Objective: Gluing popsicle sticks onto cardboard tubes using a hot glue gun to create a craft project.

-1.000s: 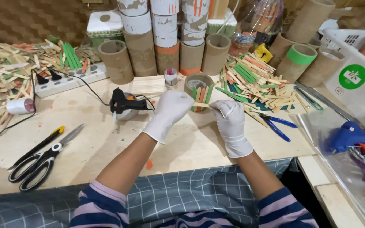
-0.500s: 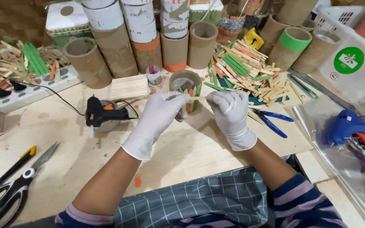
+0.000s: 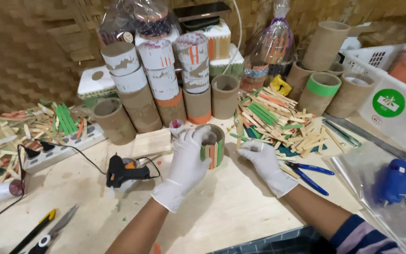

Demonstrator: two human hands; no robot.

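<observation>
- The left hand [image 3: 189,162], in a white glove, is wrapped around a short cardboard tube [image 3: 212,146] standing upright near the middle of the bench [image 3: 240,207]; the grip looks meant to steady it while its wall is being covered.
- The tube's side facing the camera already bears a row of upright green, orange and plain wooden sticks; its open top shows nothing inside.
- The right hand [image 3: 265,162], also gloved, is closed on a plain wooden stick [image 3: 238,136], held just beside the tube's right side and close to upright, matching the sticks on the wall.
- Just behind the right hand lies a loose heap of coloured sticks [image 3: 278,122], within easy reach.
- A black glue gun [image 3: 123,171] lies left of the left hand, its cord running to a power strip [image 3: 62,150] nearer the bench's left edge.
- Blue-handled pliers [image 3: 308,174] lie right of the right hand.
- Along the far edge of the bench stand taller cardboard tubes [image 3: 165,89], open-topped and seemingly empty.
- A white basket [image 3: 400,117] sits at the far right corner; its contents are unclear.
- Scissors [image 3: 48,233] lie near the bench's near left corner.
</observation>
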